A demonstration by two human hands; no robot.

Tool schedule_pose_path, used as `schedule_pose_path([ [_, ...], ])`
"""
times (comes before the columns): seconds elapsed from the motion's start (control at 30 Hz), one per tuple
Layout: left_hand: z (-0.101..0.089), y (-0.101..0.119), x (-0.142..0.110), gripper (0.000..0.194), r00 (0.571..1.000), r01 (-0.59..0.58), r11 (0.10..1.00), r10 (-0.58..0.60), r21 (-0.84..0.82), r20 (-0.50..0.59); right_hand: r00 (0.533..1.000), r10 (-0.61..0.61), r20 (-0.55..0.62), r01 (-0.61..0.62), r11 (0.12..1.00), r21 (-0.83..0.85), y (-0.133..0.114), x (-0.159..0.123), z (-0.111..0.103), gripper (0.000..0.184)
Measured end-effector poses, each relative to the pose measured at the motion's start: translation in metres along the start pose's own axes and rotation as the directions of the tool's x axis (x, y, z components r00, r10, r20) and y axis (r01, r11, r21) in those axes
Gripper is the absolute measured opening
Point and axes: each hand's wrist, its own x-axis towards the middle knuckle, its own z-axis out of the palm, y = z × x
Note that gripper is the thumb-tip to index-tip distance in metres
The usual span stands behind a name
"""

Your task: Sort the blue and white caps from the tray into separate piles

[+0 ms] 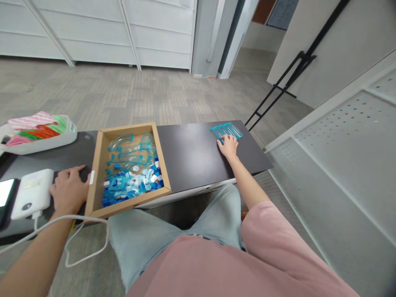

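My right hand [229, 145] reaches across the dark table [192, 156] to a row of clear tubes with teal ends [227, 130] near the far right corner; its fingertips touch the tubes' near ends, fingers loosely spread. My left hand [69, 189] rests flat on the table beside the left wall of a cardboard box [96, 181], holding nothing. The box holds curved clear tube pieces with teal fittings and a heap of blue and white small parts [133, 181].
A white power bank [32, 193] with a white cable [77, 220] lies left of my left hand, next to a phone [5, 194]. A white tray [40, 142] of red, pink and green items stands at the far left. A black stand [278, 88] leans at the right wall.
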Motion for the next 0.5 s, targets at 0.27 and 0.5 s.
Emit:
schedule_pose_path([
  [0.27, -0.004, 0.002, -0.002, 0.029, 0.990, -0.064, 0.943, 0.020, -0.325, -0.136, 0.959, -0.282, -0.004, 0.282, 0.958, 0.049, -0.027, -0.085, 0.019, 0.059],
  [0.5, -0.037, -0.017, -0.015, 0.026, 0.930, -0.081, 0.765, -0.173, -0.638, -0.326, 0.941, -0.338, 0.020, 0.336, 0.939, 0.075, -0.028, -0.107, 0.017, 0.065],
])
